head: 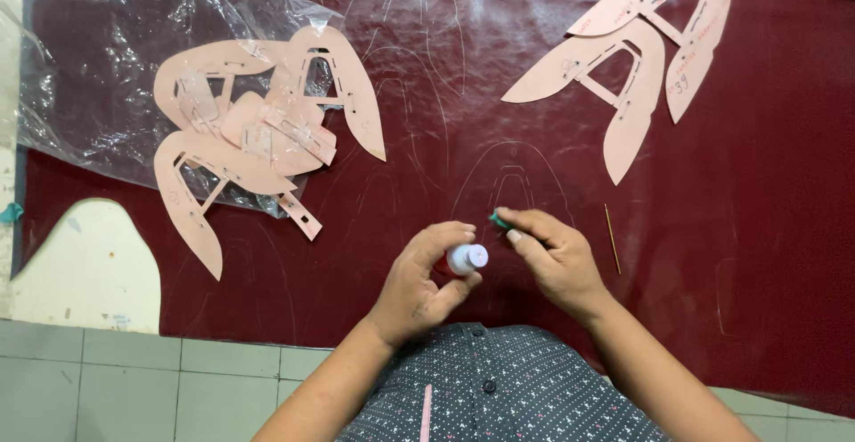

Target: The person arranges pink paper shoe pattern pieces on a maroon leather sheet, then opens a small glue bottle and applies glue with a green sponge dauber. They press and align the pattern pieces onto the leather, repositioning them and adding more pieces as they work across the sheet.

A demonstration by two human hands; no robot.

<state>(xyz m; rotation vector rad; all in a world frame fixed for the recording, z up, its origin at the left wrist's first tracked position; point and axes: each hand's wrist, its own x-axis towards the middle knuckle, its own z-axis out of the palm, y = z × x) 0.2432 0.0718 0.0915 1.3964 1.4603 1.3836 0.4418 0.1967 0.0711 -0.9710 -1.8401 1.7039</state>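
Gripping a small bottle (465, 258) in closed left hand (426, 280) fingers over the maroon leather sheet (757, 228), the right hand (552, 255) pinches a green pen (497, 220) (loading the tip likely comes next, calling for steadiness).

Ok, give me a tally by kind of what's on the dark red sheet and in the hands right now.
Pink pattern templates, top right: 2
Pink pattern pieces on the plastic bag: a pile, overlapping, cannot count exactly
Clear plastic bag: 1
Thin stick: 1
Small bottle in left hand: 1
Small green item in right hand: 1
Total, taking the pile as 1: 7
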